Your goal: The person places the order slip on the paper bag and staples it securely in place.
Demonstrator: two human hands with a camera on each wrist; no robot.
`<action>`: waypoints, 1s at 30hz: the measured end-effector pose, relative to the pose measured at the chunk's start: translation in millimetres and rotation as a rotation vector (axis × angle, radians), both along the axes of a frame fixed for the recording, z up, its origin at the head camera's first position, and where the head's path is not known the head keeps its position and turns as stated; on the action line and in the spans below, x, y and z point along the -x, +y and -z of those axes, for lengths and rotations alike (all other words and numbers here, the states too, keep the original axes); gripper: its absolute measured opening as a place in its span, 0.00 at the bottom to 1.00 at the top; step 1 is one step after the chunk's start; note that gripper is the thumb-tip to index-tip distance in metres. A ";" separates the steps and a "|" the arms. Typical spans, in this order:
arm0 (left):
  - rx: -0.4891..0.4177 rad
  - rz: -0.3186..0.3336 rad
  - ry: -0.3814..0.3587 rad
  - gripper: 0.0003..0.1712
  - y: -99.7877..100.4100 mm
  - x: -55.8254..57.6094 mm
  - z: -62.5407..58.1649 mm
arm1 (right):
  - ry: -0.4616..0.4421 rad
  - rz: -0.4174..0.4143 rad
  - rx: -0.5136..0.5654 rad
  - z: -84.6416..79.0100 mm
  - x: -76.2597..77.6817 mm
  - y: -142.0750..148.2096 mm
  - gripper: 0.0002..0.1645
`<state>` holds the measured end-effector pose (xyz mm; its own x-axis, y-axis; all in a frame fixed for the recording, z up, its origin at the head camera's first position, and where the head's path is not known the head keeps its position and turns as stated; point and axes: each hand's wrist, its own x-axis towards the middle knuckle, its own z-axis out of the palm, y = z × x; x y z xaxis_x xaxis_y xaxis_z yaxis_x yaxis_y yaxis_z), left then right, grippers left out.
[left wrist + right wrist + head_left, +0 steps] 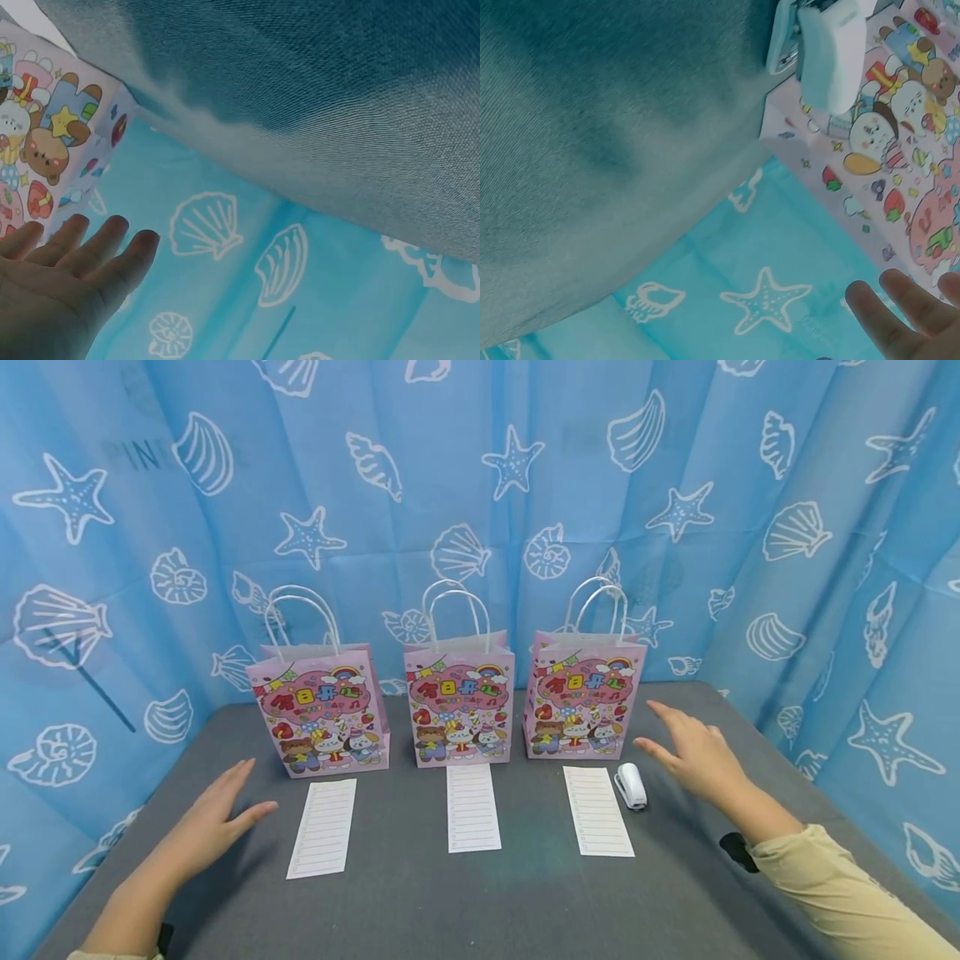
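Right of centre on the bench (pixel 540 902), white stapler (pixel 631 787) is lying lengthwise near-to-far, just left and near of the right hand (pixel 697 756); left hand (pixel 201 831) is hovering well apart. Both are holding nothing, thumbs standing wide.

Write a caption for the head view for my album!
Three pink gift bags, three lined paper slips and a white stapler.

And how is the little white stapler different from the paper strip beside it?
The stapler is chunky and rounded; the paper strip is flat. The paper strip is also longer than the stapler. Both are white and lie on the gray table.
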<state>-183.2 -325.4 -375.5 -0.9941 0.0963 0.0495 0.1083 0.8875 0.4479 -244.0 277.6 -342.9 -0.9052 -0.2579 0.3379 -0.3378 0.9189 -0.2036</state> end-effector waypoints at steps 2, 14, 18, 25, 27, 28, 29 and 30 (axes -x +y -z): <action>0.002 0.004 0.004 0.52 1.1 0.1 -0.4 | 0.016 -0.009 -0.004 1.0 -0.5 -2.7 0.40; 0.038 0.037 0.021 0.50 10.5 -2.8 -0.9 | 0.048 -0.047 -0.026 9.1 -1.6 -18.8 0.36; 0.049 0.055 0.034 0.49 14.4 -3.6 -1.8 | 0.039 -0.071 -0.011 10.4 -2.7 -23.3 0.37; 0.068 0.069 0.026 0.49 17.4 -5.4 -0.3 | 0.014 -0.097 0.015 9.1 -6.1 -32.2 0.37; 0.074 0.068 0.023 0.49 17.1 -5.8 0.5 | -0.002 -0.101 0.012 8.9 -7.2 -35.6 0.36; 0.075 0.068 0.023 0.49 16.9 -6.1 0.8 | -0.009 -0.102 0.012 8.7 -7.6 -37.4 0.36; 0.075 0.068 0.024 0.49 16.5 -6.2 1.0 | -0.015 -0.103 0.012 8.5 -8.2 -39.2 0.36; 0.073 0.068 0.023 0.49 16.4 -6.6 1.1 | -0.019 -0.103 0.015 8.4 -8.6 -41.1 0.36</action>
